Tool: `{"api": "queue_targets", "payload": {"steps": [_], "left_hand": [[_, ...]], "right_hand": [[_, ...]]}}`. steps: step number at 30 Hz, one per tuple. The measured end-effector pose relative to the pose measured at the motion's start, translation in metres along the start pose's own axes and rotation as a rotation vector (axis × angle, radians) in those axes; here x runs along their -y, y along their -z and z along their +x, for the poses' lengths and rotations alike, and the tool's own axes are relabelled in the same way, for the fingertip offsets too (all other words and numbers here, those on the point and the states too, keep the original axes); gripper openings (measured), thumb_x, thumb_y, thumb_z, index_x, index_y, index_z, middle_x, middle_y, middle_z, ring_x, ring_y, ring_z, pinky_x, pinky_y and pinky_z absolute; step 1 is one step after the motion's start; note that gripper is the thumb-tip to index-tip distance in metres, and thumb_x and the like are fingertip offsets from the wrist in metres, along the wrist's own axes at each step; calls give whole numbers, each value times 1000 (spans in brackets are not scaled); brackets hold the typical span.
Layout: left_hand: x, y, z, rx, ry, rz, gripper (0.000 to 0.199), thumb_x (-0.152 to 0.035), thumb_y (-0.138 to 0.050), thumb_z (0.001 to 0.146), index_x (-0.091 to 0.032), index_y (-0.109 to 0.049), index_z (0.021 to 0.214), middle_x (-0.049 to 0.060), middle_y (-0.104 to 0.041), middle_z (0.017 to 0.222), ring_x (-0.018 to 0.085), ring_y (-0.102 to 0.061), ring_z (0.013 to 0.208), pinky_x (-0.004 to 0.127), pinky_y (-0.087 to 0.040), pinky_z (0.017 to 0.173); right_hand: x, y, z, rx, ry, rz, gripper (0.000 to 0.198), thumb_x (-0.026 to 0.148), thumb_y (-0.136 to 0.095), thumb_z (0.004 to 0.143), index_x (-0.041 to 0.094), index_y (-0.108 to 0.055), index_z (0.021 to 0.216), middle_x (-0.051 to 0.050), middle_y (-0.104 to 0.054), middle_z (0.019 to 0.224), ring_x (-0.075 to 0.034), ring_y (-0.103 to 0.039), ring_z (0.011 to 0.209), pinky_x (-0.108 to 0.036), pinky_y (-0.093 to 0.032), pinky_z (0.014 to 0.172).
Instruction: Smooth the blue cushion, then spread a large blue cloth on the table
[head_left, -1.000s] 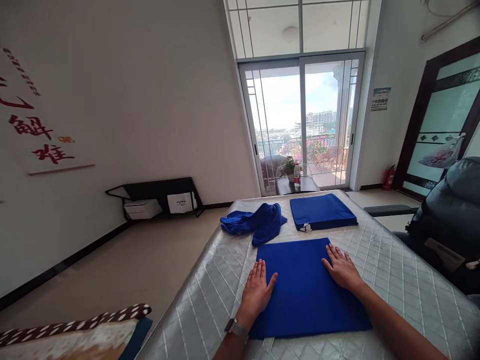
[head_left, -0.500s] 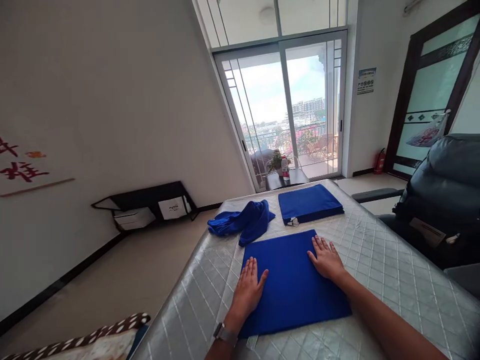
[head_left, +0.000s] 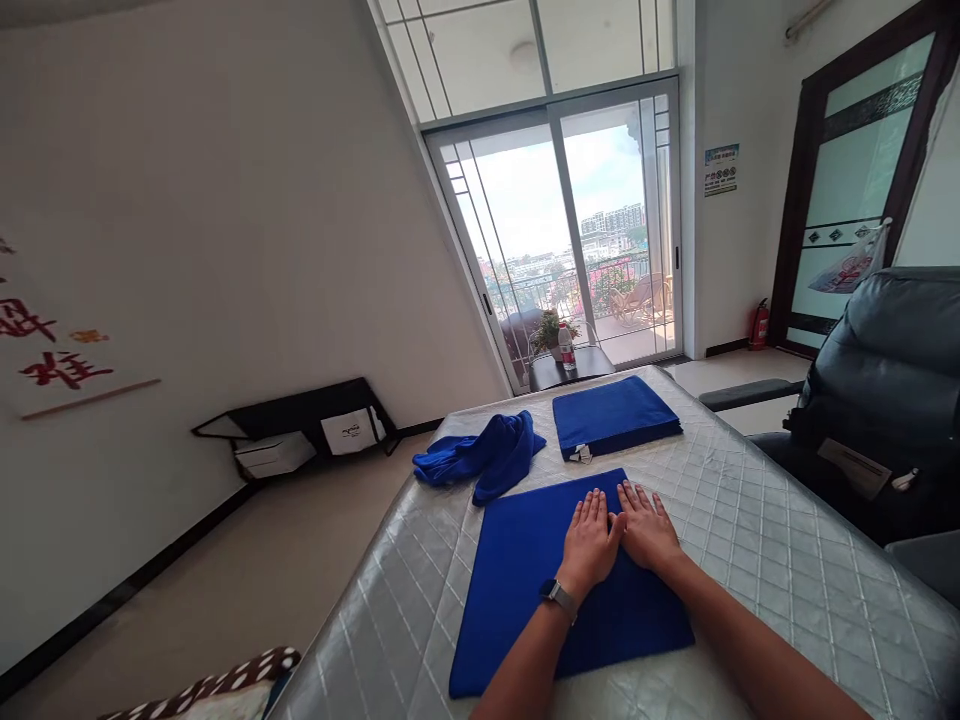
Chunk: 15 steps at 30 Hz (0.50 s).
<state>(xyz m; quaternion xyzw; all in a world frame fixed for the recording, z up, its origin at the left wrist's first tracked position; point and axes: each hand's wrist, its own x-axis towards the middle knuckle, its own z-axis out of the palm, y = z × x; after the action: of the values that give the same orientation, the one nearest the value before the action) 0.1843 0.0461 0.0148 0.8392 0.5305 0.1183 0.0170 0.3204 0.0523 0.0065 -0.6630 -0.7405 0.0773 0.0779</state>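
Observation:
A flat blue folded cloth [head_left: 517,560] lies in front of me on the quilted silver mattress [head_left: 772,560]. My left hand [head_left: 591,540] rests flat on it, right of its middle, with a watch on the wrist. My right hand [head_left: 649,528] lies flat over the cloth's far right edge, its thumb close beside the left thumb. Both hands have their fingers stretched out and grip nothing. Beyond the cloth, a stack of folded blue cloths [head_left: 616,412] shows a white tag, and a crumpled blue cloth [head_left: 499,450] lies to its left.
A black armchair [head_left: 885,390] stands along the mattress's right side. Past the far end is a small dark table [head_left: 589,368] with a bottle [head_left: 566,346] and a plant. A black shelf [head_left: 300,410] with white boxes stands by the left wall.
My left hand has slid right across the cloth from its left edge to beside my right hand. The right hand stays at the cloth's right edge. The view has tilted slightly.

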Motion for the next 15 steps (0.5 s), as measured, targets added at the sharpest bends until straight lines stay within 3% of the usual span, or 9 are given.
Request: {"api": "queue_targets", "payload": {"steps": [4,11,15], "left_hand": [[37,-1,-13,13,92,49,78,-60,-7,97,-8,-29,151,13,-30,157,25,-20,147,44,-22,119],[133,20,-63,28,334,150,81,-62,-8,97,-4,-25,151,16,-24,158,26,-19,147,43,-20,119],[155,20,-79,-7,395,182,84,-63,-7,96,-2,-25,151,18,-23,157,28,-21,146,42,-19,118]], "right_hand": [[1,1,2,7,-25,41,71,53,-19,96,15,-15,156,-6,-11,162,-22,-3,148,-46,1,119],[3,2,1,16,-19,50,73,56,-14,96,15,-10,156,-4,-8,162,-21,-2,148,-45,3,119],[3,0,2,9,-26,27,73,56,-14,96,15,-11,156,-4,-9,162,-21,-3,148,-44,3,119]]}}
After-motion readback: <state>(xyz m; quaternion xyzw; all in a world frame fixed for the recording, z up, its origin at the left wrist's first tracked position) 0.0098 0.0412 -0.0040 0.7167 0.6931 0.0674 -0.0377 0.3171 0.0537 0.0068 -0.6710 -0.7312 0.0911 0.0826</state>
